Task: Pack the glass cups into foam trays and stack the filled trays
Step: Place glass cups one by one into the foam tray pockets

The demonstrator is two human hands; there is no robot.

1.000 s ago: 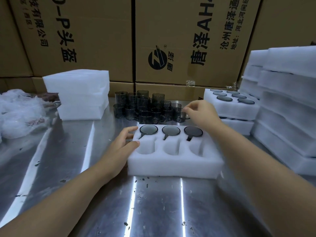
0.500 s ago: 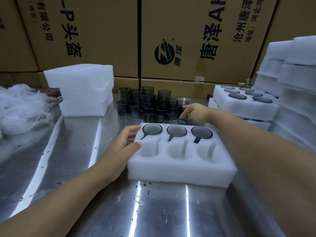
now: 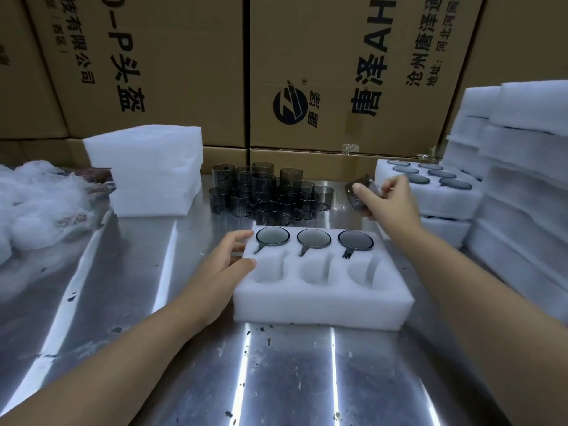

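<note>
The right grip (image 3: 390,201), a bare hand, is clasped round one dark glass cup (image 3: 358,196) held in the air to the right of the loose cups and beyond the tray's far right corner. The cup is tilted, blurred and partly covered by the fingers, so its handle cannot be made out. The left grip (image 3: 221,269) is slack rather than clenched, its thumb on the top face of the foam tray (image 3: 319,305) and its fingers against the tray's far left corner. Three seated cups (image 3: 314,238) fill the tray's far row, only their round tops and thin handles showing in the foam. The three near pockets hold nothing. Behind the tray the loose cups (image 3: 264,192) stand crowded and overlapping, too tangled in their dark glass to count. To the right a filled tray (image 3: 430,192) sits on another that the right forearm largely hides. Past it the tall foam stacks (image 3: 522,179) are cut off by the frame edge. A pile of foam blocks (image 3: 153,170) stands at the far left of the steel desk (image 3: 153,348), which is flecked with small scraps, and crumpled plastic wrap (image 3: 37,204) lies beside it, half out of view. Printed cardboard boxes (image 3: 338,72) wall off the back.
</note>
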